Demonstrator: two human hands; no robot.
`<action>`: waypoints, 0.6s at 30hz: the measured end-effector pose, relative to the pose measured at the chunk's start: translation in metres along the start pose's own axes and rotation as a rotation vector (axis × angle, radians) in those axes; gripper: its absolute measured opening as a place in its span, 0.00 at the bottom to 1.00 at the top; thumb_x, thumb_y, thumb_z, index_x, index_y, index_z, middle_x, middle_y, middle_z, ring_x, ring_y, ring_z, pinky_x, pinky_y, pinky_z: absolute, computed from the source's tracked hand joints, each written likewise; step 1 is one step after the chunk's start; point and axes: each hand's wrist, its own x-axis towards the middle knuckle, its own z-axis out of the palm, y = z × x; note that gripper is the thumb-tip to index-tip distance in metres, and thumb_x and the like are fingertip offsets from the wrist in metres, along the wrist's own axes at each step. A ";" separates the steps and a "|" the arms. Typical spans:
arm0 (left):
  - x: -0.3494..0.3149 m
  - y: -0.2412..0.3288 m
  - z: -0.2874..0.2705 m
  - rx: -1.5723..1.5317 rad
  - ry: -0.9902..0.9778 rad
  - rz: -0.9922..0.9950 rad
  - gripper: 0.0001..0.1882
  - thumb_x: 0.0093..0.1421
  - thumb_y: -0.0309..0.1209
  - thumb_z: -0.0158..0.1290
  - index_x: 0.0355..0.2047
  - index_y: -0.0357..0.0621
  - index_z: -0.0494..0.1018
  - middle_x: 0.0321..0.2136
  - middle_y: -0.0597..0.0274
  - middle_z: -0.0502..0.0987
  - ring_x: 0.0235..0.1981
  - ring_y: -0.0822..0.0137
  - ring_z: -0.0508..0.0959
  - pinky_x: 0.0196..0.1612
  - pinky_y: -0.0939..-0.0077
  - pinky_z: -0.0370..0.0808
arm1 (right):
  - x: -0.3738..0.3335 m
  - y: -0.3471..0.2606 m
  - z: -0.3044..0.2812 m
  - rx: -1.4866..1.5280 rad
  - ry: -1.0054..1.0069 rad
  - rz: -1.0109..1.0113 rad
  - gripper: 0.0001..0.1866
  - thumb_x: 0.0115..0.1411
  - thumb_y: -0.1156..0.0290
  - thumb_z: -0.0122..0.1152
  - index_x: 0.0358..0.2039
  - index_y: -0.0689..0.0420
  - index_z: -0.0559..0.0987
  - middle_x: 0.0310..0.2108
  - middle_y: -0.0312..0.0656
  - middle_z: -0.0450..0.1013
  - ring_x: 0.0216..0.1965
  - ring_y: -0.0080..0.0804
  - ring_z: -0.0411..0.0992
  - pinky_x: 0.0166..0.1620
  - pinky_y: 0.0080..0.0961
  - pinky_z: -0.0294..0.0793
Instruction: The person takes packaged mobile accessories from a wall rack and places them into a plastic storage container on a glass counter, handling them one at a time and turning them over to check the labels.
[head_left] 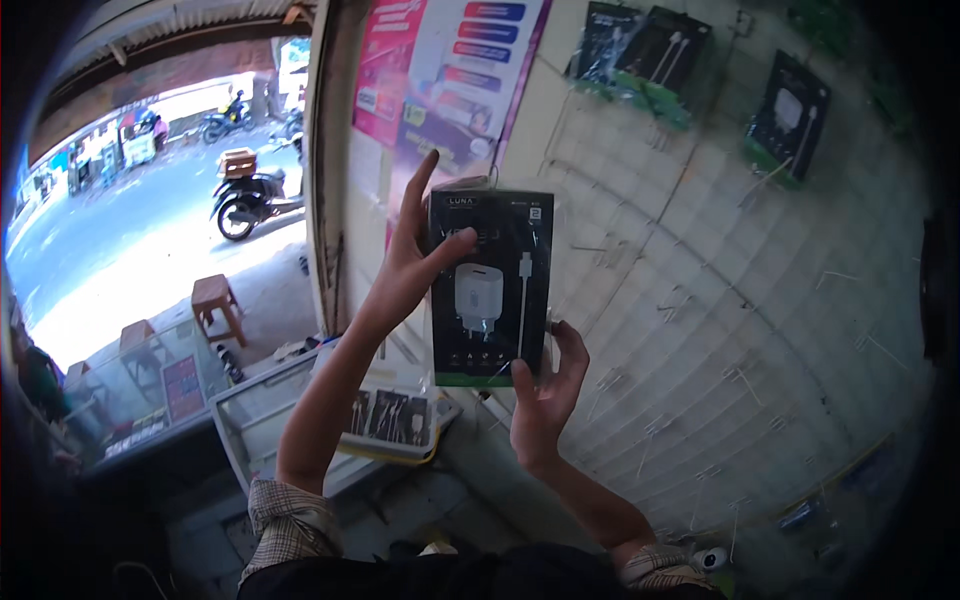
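Both my hands hold a black charger box (490, 345) upright in front of the wall rack, its face toward me. A white plug and a white cable are pictured on it, and a green band runs along its bottom edge. My left hand (415, 250) grips the upper left side, thumb across the front and index finger pointing up past the edge. At the lower right corner my right hand (550, 400) pinches the box, thumb on the front and fingers curled behind the side. Clear plastic seems to wrap the box.
Thin wire hooks (740, 375) stick out of the pale wall rack (640, 280). Packaged chargers (790, 115) and cables (665, 50) hang higher up. Below stand a tray of small packages (385, 415) and a glass display case (150, 385). Outside are a stool (213, 293) and a motorbike (250, 195).
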 end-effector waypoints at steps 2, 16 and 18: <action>-0.032 -0.010 -0.027 0.040 0.042 -0.222 0.40 0.51 0.33 0.53 0.59 0.40 0.43 0.49 0.53 0.63 0.49 0.68 0.64 0.53 0.74 0.59 | -0.011 0.023 0.012 0.043 -0.025 0.060 0.31 0.52 0.76 0.55 0.52 0.62 0.50 0.50 0.45 0.51 0.49 0.30 0.58 0.51 0.25 0.58; -0.182 -0.147 -0.149 0.635 0.013 -0.597 0.32 0.44 0.34 0.59 0.47 0.35 0.60 0.43 0.45 0.68 0.46 0.55 0.70 0.47 0.68 0.66 | 0.019 0.170 0.030 -0.575 -0.699 -0.207 0.46 0.39 0.70 0.66 0.57 0.57 0.49 0.52 0.51 0.53 0.55 0.47 0.51 0.57 0.39 0.51; -0.193 -0.178 -0.148 0.699 0.042 -0.589 0.30 0.43 0.31 0.59 0.45 0.35 0.61 0.42 0.45 0.67 0.46 0.53 0.68 0.48 0.67 0.64 | 0.027 0.195 0.025 -0.592 -0.862 0.006 0.42 0.41 0.71 0.65 0.55 0.55 0.53 0.51 0.48 0.57 0.54 0.43 0.55 0.55 0.36 0.55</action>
